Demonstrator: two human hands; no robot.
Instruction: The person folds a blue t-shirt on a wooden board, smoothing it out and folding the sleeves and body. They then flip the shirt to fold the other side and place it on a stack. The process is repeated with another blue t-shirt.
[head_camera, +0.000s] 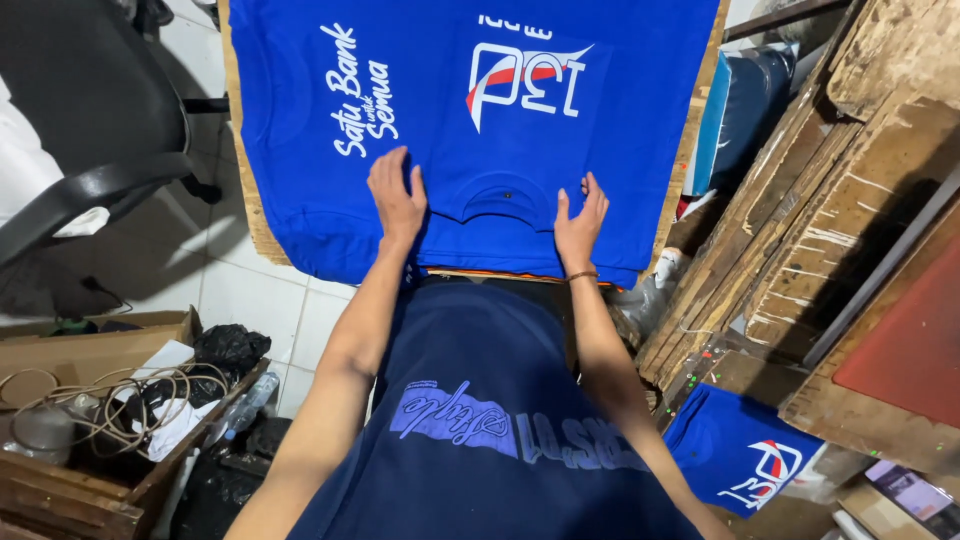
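A blue shirt (300, 120) with white and red print lies spread flat on a board (236, 150) in front of the person, its neck opening toward them. The left hand (396, 195) rests flat on the cloth just left of the collar (497, 195), fingers spread — the right hand (580, 222), a band at its wrist, presses the cloth just right of it, fingers loosely apart. Neither hand grips anything. A folded shirt (738, 452) of the same blue sits lower right beside stacked wooden frames (800, 220) — a crate (95, 480) of cords stands lower left, near a black chair (90, 110).
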